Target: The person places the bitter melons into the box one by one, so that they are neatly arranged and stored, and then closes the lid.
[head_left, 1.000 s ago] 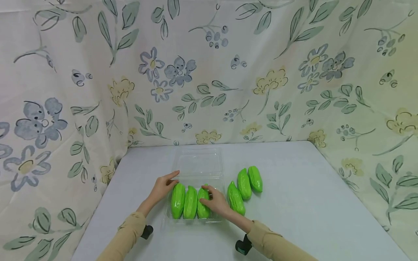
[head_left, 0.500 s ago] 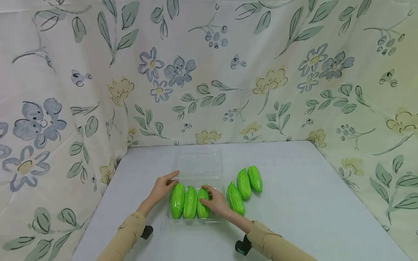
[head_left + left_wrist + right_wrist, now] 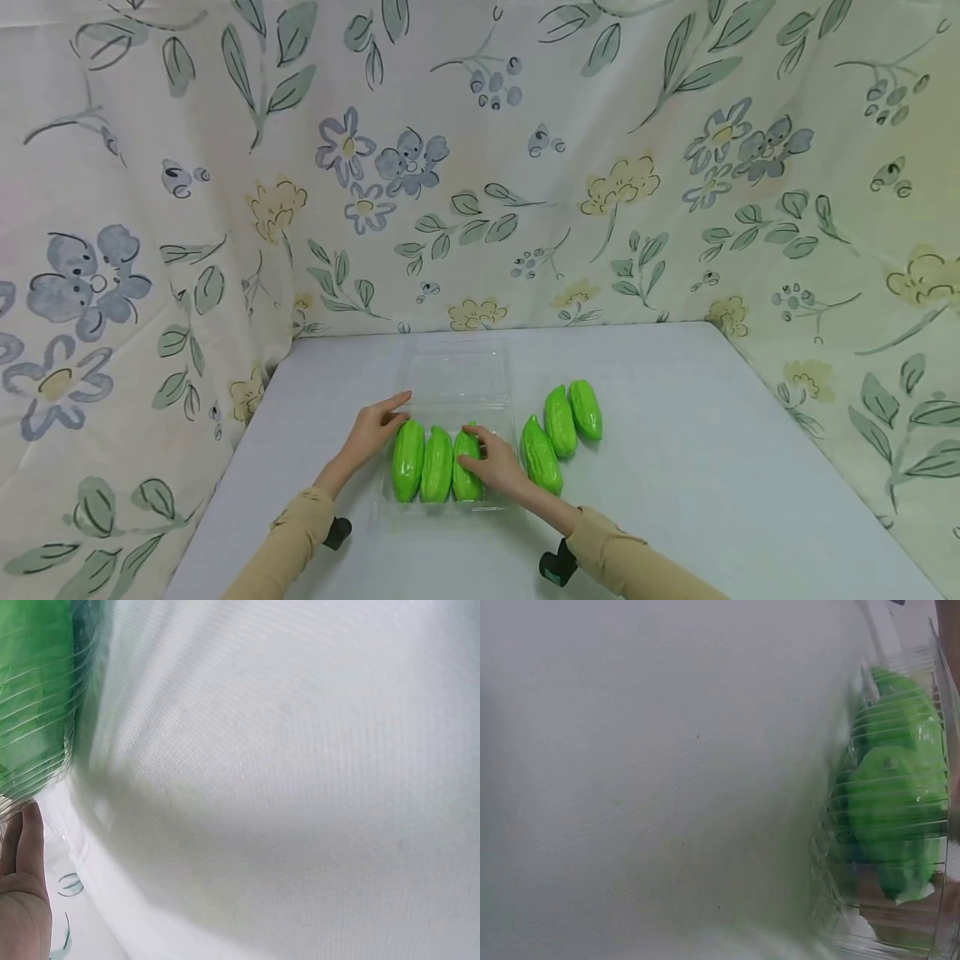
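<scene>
A clear plastic clamshell box (image 3: 495, 504) lies on the table with its lid (image 3: 457, 375) folded back. Inside, three glossy green gourds (image 3: 437, 467) with ridged skin lie side by side. My right hand (image 3: 498, 463) reaches over the box's right side, thumb and fingers curled round the rightmost gourd (image 3: 467, 479). At the box's far left corner is my left hand (image 3: 371, 431), its fingers extended by the rim near the tip of the leftmost gourd (image 3: 408, 462). The left wrist view has its straight fingers (image 3: 30, 844) right at the box's ribbed wall.
Three more green gourds (image 3: 559, 421) lie loose on the white table (image 3: 712, 467), just right of the box. A floral cloth (image 3: 480, 167) hangs behind the table and along both sides.
</scene>
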